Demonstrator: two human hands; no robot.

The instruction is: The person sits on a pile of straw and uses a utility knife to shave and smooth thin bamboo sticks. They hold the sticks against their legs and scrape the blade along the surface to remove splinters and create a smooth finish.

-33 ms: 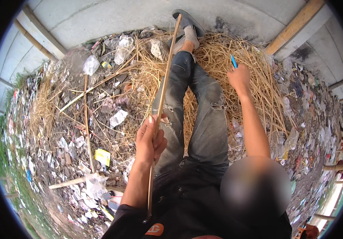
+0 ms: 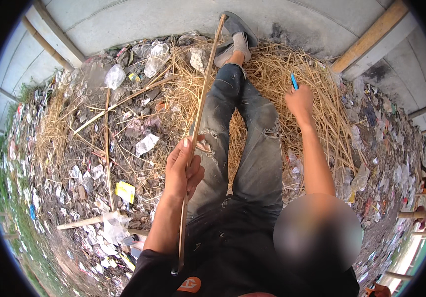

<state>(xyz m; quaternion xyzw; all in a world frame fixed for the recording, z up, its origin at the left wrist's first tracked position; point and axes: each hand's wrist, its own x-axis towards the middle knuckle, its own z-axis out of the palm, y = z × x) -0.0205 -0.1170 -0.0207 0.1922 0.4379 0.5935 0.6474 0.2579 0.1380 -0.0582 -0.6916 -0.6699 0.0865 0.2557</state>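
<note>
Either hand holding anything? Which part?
Left hand grips a long thin cane strip near its middle. Right hand holds a small blue tool by its lower end.

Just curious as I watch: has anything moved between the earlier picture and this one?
Nothing visibly changed. The left hand grips the long thin bamboo strip over the jeans-clad legs, and the right hand holds the small blue-handled tool above the dry yellow straw, as before.

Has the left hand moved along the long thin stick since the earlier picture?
No. The left hand grips the long thin stick at the same spot, level with the torn knee of the jeans, and the stick's far end is by the grey shoe in both pictures.
</note>
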